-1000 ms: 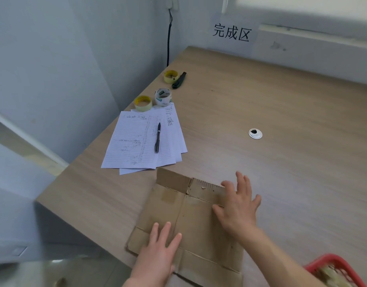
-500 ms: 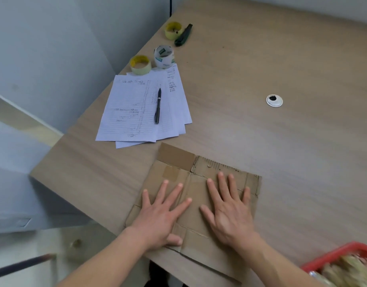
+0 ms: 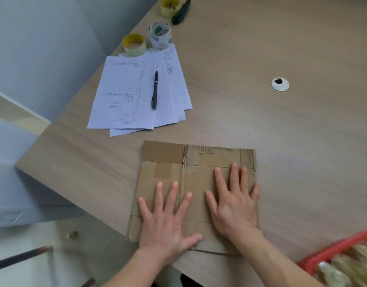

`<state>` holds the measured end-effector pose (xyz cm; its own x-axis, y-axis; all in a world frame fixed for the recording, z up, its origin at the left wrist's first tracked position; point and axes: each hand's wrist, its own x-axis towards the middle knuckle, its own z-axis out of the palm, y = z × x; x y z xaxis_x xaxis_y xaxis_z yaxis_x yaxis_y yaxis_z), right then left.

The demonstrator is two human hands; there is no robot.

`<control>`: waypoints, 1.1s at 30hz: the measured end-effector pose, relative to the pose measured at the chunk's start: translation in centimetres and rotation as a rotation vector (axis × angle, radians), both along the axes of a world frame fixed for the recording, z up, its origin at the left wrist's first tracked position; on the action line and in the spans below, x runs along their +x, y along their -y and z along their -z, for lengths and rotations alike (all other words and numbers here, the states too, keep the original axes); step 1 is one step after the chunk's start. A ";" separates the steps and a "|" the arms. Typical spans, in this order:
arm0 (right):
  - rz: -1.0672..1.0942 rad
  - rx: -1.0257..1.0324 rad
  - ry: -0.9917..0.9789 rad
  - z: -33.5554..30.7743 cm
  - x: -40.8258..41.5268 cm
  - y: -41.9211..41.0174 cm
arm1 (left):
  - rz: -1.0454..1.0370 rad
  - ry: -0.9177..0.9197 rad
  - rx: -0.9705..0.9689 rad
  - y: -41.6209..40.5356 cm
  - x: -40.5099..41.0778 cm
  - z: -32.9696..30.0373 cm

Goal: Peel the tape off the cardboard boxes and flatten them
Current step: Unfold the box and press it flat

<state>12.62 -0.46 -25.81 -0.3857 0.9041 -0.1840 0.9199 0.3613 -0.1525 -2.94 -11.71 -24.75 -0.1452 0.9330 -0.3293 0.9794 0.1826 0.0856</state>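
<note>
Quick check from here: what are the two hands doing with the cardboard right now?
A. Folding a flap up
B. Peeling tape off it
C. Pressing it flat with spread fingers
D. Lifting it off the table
C: the left hand and right hand lie palm-down, fingers spread, on the flattened cardboard.

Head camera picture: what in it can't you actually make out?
- Red basket: cut off by the bottom right corner, contents blurred.
- Writing on the papers: too small to read.
- Flattened cardboard: both hands, left and right, hide its middle; underside unseen.
- Dark tool near the top edge: too blurred to identify.
</note>
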 end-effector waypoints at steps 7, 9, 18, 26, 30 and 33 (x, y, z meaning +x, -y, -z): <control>0.292 -0.057 -0.173 -2.5 2.2 0.0 | -0.279 0.156 0.069 3.3 -3.4 -0.6; 0.498 -0.110 -0.212 -3.3 2.7 1.1 | -0.474 0.271 0.092 5.3 -4.7 -0.7; 0.713 -0.408 -0.411 -6.2 -0.9 8.0 | -0.802 0.589 0.166 13.0 -9.2 -4.7; 0.395 -0.287 -0.641 -11.3 -8.9 14.2 | -0.877 0.700 0.429 23.5 -14.7 -7.8; 0.206 -0.427 -0.675 -13.9 -12.1 16.0 | -0.924 0.647 0.535 28.0 -17.1 -9.4; 0.018 -0.495 -0.561 -14.7 -14.0 18.2 | -0.992 0.618 0.579 31.6 -17.9 -10.2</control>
<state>-1.35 -18.63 -11.06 -0.5272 0.7738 -0.3512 0.6613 0.1141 -0.7414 -20.84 -43.28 -14.60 -0.8198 0.5442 -0.1781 0.2196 0.5861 0.7799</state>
